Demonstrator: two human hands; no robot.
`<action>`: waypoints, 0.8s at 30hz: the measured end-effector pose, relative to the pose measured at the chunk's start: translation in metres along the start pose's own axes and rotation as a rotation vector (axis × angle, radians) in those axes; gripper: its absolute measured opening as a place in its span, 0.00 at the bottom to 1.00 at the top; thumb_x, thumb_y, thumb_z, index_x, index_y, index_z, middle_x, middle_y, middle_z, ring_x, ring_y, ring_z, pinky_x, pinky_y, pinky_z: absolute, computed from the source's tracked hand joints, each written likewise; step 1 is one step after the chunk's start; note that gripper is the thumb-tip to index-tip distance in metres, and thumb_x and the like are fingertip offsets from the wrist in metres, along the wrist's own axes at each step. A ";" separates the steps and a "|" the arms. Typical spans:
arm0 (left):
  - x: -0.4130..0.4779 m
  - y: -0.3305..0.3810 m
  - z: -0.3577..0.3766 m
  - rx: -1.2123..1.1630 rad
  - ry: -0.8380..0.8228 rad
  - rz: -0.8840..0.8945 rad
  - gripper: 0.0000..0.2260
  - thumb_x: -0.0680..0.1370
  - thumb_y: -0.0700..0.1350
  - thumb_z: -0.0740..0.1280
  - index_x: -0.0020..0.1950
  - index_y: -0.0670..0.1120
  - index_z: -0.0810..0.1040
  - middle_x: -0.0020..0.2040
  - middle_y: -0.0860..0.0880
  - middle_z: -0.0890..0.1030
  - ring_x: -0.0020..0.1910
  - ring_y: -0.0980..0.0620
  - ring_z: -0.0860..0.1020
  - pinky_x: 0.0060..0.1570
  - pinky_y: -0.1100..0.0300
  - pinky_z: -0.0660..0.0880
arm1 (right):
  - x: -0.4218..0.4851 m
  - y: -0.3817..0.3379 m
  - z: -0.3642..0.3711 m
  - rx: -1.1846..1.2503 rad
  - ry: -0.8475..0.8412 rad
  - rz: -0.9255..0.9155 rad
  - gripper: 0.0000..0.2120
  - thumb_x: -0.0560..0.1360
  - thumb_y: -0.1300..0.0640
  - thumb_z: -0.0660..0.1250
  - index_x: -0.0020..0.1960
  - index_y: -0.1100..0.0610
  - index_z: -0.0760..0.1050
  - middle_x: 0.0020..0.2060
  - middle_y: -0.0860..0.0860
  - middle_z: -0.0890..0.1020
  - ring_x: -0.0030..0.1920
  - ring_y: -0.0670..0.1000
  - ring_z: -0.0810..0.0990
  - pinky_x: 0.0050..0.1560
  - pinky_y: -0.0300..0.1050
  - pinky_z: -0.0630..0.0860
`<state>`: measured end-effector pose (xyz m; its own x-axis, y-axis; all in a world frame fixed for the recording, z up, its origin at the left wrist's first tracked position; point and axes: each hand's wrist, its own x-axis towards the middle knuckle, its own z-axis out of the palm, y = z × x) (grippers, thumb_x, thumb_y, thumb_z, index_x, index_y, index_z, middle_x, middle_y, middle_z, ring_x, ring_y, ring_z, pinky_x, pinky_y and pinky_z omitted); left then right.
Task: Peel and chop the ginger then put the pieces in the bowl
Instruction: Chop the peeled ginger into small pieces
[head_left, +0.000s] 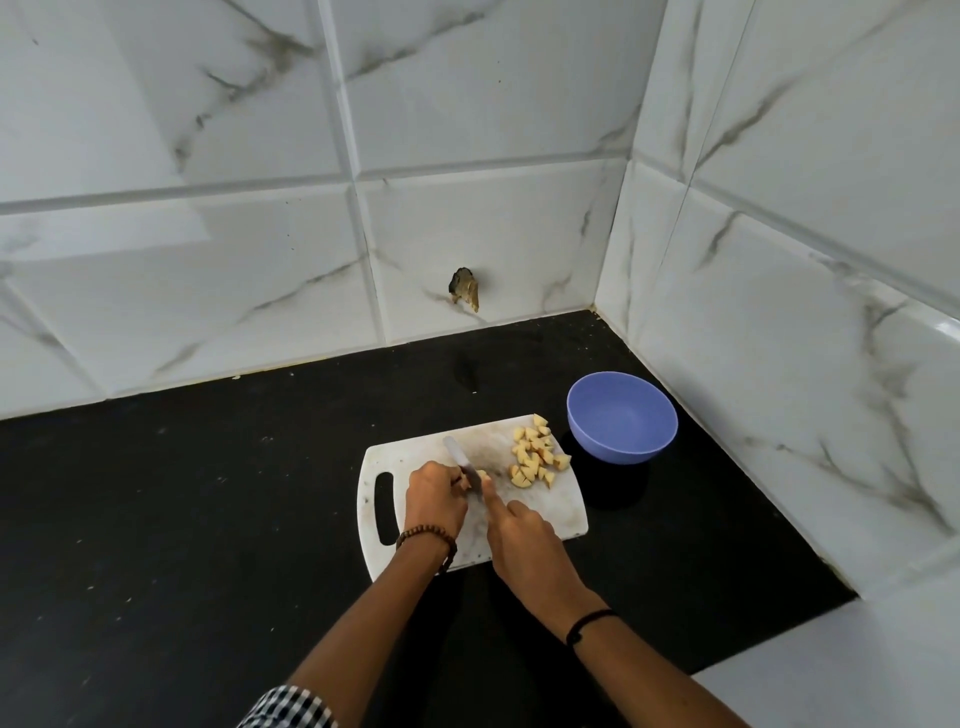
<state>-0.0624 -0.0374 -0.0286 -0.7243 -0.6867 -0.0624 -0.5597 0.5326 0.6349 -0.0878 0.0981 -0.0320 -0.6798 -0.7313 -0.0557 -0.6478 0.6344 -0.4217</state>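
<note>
At the board's (550, 512) near edge my right hand (519, 530) grips the knife (460, 460), its blade down mid-board on the last ginger stub (482, 474). My left hand (434, 496) pins that stub with curled fingers. Peeling looks done and chopping nearly so. Pale yellow chunks (537, 457), some with pinkish-brown edges, lie heaped at the board's far right corner. Just beyond that corner the blue bowl (623, 423) sits empty, so the transfer is all left to do.
</note>
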 end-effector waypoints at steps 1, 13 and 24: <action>0.001 0.001 0.000 0.006 -0.001 -0.008 0.07 0.76 0.38 0.66 0.44 0.44 0.84 0.40 0.46 0.83 0.38 0.51 0.79 0.37 0.63 0.75 | 0.001 0.000 0.001 0.004 0.002 0.003 0.34 0.83 0.55 0.59 0.80 0.49 0.41 0.54 0.54 0.76 0.48 0.49 0.77 0.51 0.42 0.76; 0.011 0.003 0.007 0.079 0.025 -0.075 0.05 0.76 0.41 0.67 0.43 0.41 0.81 0.41 0.43 0.79 0.35 0.49 0.74 0.31 0.61 0.68 | 0.003 0.000 0.005 0.057 0.026 0.020 0.33 0.83 0.55 0.58 0.80 0.50 0.43 0.53 0.55 0.79 0.51 0.50 0.78 0.52 0.44 0.76; 0.010 0.000 0.009 -0.006 0.048 -0.124 0.06 0.76 0.42 0.67 0.42 0.42 0.81 0.37 0.46 0.79 0.33 0.52 0.76 0.27 0.66 0.68 | 0.004 0.006 0.006 0.218 0.039 0.005 0.29 0.83 0.55 0.57 0.80 0.49 0.48 0.55 0.53 0.80 0.54 0.47 0.78 0.58 0.41 0.76</action>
<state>-0.0731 -0.0395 -0.0366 -0.6295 -0.7700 -0.1042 -0.6414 0.4393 0.6290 -0.0917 0.0972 -0.0404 -0.6981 -0.7156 -0.0250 -0.5578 0.5654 -0.6076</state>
